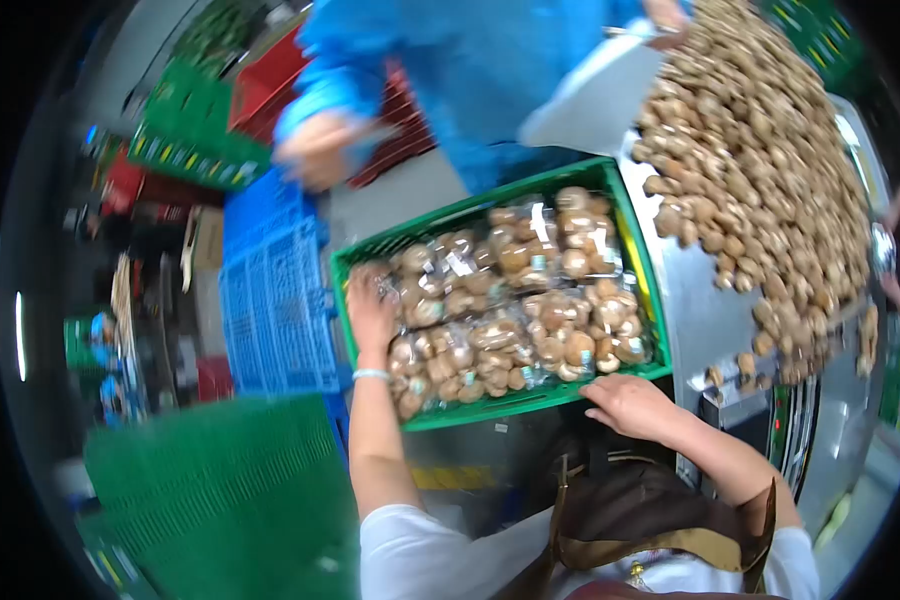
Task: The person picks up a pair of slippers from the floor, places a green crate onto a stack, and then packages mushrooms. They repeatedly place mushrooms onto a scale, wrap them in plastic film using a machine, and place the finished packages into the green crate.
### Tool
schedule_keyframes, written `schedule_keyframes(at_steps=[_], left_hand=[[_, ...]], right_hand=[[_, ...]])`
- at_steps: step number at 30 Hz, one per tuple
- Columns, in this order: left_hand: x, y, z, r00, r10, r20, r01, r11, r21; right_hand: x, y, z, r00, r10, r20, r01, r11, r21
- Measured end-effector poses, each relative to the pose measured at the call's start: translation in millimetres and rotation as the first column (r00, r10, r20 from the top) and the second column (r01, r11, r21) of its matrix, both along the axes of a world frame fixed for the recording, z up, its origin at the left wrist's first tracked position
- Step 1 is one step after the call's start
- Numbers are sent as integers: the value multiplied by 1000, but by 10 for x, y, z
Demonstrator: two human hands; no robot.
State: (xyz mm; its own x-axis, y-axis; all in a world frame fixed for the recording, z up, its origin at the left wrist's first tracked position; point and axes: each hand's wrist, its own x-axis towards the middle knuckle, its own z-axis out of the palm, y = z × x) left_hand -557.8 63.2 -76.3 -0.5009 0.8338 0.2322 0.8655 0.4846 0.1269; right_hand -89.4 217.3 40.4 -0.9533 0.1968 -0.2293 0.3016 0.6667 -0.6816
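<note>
A green plastic crate [500,409] sits in front of me, filled with clear bags of brown mushrooms [560,330] laid in two rows. My left hand [371,312] reaches into its left end, fingers stretched out flat over the bags along the side wall; the fingertips are slightly blurred. At the crate's near right corner, my right hand [630,404] grips the rim, fingers over the edge and thumb below.
Loose mushrooms [760,170] are heaped on a metal table [695,320] at right. Opposite, a person in a blue gown [500,80] holds a white scoop-like tray [595,95]. Blue crates [275,300] and a green crate stack [220,490] stand at left.
</note>
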Motion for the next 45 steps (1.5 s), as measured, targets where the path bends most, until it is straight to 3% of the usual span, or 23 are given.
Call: schedule_keyframes(at_steps=[1, 2, 6, 7, 8, 9, 11, 13, 15, 17, 19, 21, 23, 25, 26, 29, 31, 32, 36, 39, 41, 43, 45], left_hand=[[-189, -99, -246, 994, 4, 108, -10, 999, 51], [1, 76, 62, 960, -16, 278, -16, 993, 113], [29, 24, 131, 987, -158, -36, 159, 987, 21], [466, 220, 422, 985, -25, 173, -5, 985, 170], [480, 203, 436, 978, -114, -175, 98, 991, -95], [695, 232, 360, 986, -154, -65, 167, 933, 318], [1289, 404, 265, 917, -369, -149, 385, 917, 102], [2194, 805, 441, 815, -573, 88, 574, 819, 11], [3284, 1469, 617, 550, -832, 68, 778, 541, 321], [4388, 2111, 811, 422, -874, 239, 739, 485, 467], [5287, 2689, 1014, 310, -878, 365, 750, 462, 474], [6208, 3299, 958, 85, -785, 613, 620, 523, 585], [7028, 3825, 1083, 46, -760, 648, 782, 431, 450], [7897, 4255, 1092, -107, -713, 693, 813, 339, 474], [8278, 4457, 1076, -74, -712, 698, 868, 298, 397], [9300, 5220, 593, -107, -622, 776, 928, 218, 303], [9763, 5442, 568, -93, -590, 802, 924, 249, 290], [9941, 5568, 523, -61, -670, 740, 951, 185, 246], [10368, 5769, 461, -101, -528, 843, 974, 118, 191], [10509, 5733, 533, 25, -699, 715, 999, 41, 6], [10527, 5663, 402, -96, -658, 747, 993, -13, 117], [10495, 5515, 431, -31, -700, 713, 992, 66, 108], [10428, 5278, 590, -107, -657, 747, 979, 62, 194]], right_hand=[[101, -72, -44, 998, 59, 30, -60, 998, 23], [205, -132, -96, 993, 100, 69, -103, 993, 50], [687, -412, -228, 980, 93, 177, -105, 993, 57], [813, -440, -201, 981, 55, 188, -65, 997, 44], [979, -471, -202, 988, -16, 151, 7, 998, 56], [1169, -470, -177, 981, -109, 160, 97, 992, 82], [1537, -515, -125, 953, -252, 169, 233, 964, 127], [1948, -591, -86, 895, -423, 141, 398, 901, 173], [2389, -589, 93, 838, -534, 110, 512, 840, 179], [2836, -609, 314, 752, -657, 52, 644, 749, 155], [3358, -671, 456, 621, -779, -90, 784, 615, 84], [3916, -717, 569, 401, -901, -165, 911, 411, -27], [4456, -737, 645, 139, -964, -226, 990, 135, 32], [5018, -685, 682, -213, -947, -240, 967, -170, -189], [5340, -614, 560, -333, -910, -246, 921, -259, -290], [6245, -180, 228, -560, -787, -260, 779, -393, -489], [6663, 231, 61, -561, -789, -251, 793, -425, -435], [6850, 473, -41, -561, -791, -245, 799, -440, -411], [7361, 1471, -643, -516, -836, -186, 838, -448, -313], [7512, 1973, -1025, -474, -846, -242, 876, -425, -229], [7529, 2122, -1078, -394, -878, -273, 919, -372, -131], [7494, 2062, -1131, -385, -864, -324, 922, -345, -175], [7468, 1865, -1009, -371, -861, -348, 928, -338, -153]])
